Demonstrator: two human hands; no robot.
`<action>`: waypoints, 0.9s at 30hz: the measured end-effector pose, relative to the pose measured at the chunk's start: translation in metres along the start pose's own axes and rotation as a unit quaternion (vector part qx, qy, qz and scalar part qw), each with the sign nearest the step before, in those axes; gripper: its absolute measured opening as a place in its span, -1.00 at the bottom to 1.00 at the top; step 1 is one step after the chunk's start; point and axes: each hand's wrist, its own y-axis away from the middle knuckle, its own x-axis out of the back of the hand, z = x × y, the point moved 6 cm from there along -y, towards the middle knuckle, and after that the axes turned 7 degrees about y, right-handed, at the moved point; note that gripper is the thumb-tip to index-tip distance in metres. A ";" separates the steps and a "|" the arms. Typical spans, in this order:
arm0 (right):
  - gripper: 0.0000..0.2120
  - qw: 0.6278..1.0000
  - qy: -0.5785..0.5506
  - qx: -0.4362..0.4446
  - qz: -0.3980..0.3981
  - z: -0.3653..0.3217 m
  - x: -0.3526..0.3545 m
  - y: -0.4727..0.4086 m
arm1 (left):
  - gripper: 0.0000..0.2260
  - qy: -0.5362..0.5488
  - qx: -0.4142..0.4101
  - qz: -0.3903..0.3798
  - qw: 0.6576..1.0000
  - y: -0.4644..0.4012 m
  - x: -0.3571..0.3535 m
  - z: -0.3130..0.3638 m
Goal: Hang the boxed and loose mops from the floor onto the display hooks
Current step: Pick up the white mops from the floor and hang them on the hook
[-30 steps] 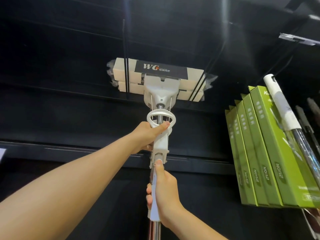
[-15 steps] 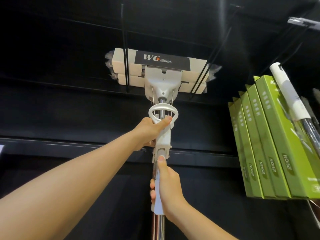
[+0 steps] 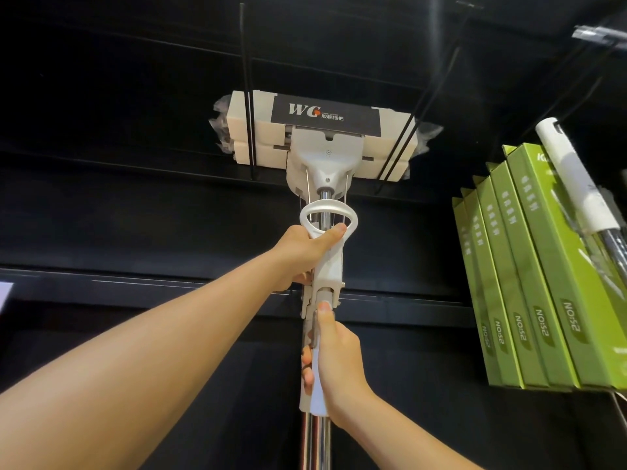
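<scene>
The mop [image 3: 321, 154] is held head-up against a black display wall [image 3: 135, 205], its pale sponge head wrapped in clear crinkled plastic and banded by a black label reading "WG". Thin black wire hooks [image 3: 249, 106] cross in front of the head on its left and right ends; whether the head rests on them cannot be told. The left hand [image 3: 307, 252] grips the white plastic lever just under its oval ring, thumb laid across the front. The right hand [image 3: 334, 364] is lower, curled round the white sleeve where it meets the shiny metal pole, thumb pointing up the shaft. To the right, well apart from the mop, hangs a row of flat green boxes [image 3: 529, 290], closed, their contents hidden. Against them leans a second mop handle [image 3: 576, 184] with a white grip and a glossy shaft. Dark open wall lies between the mop head and the boxes.
</scene>
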 end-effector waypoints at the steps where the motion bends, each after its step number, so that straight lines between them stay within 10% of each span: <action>1: -0.57 1.000 -0.003 -0.001 -0.001 0.000 0.000 0.000 | -0.49 0.000 0.001 0.000 1.000 0.000 0.000 0.000; 27: -0.60 0.999 -0.033 -0.005 -0.018 0.002 0.004 0.000 | -0.48 -0.024 0.005 0.005 1.000 0.005 -0.004 0.003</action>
